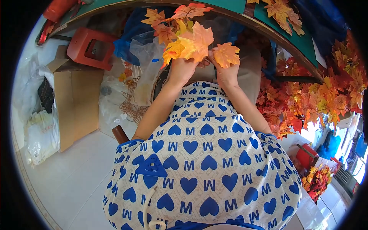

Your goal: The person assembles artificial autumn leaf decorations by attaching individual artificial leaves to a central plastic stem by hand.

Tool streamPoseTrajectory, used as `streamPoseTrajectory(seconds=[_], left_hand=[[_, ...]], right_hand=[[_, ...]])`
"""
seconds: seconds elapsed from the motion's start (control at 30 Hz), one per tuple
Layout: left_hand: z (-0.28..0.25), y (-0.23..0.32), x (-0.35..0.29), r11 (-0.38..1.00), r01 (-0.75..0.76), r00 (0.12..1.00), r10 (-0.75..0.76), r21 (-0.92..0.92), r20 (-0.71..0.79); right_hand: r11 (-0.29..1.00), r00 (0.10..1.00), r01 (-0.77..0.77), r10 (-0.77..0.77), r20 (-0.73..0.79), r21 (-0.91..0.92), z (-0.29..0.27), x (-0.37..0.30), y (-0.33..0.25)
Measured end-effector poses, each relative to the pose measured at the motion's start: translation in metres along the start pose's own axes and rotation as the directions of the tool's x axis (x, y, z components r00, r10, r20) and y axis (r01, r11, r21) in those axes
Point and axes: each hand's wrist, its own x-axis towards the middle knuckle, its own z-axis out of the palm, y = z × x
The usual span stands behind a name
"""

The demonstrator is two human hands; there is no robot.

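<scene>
Both my hands are up at the top middle, close together above my lap. My left hand [183,71] is closed round the lower end of a spray of artificial maple leaves [195,40], coloured orange, yellow and red. The large leaves hide part of its fingers. Just beside it, my right hand [229,74] is closed in a pinch at a single orange maple leaf [227,55], which lies over its fingers. The fingertips of the two hands nearly meet, and the stems between them are too covered to make out.
A green-topped table [226,5] with a wooden edge curves across the top; maple leaves [281,15] lie on it. Many more leaves [306,103] are heaped at the right. A red plastic stool [92,48], a cardboard box [76,103] and clear plastic bags [143,73] stand left.
</scene>
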Motion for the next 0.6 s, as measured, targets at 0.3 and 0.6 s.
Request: streamPoseTrajectory(seconds=[0.3, 0.6], left_hand=[[-0.004, 0.003, 0.003, 0.983, -0.064, 0.987, 0.037, 0.174, 0.154], [-0.015, -0.031, 0.018, 0.869, -0.271, 0.957, 0.290, 0.414, 0.017]], right_hand=[[0.989, 0.993, 0.115, -0.111, 0.046, -0.089, -0.005, 0.004, 0.008], [0.883, 0.925, 0.377, -0.344, 0.160, -0.281, -0.007, 0.009, 0.008]])
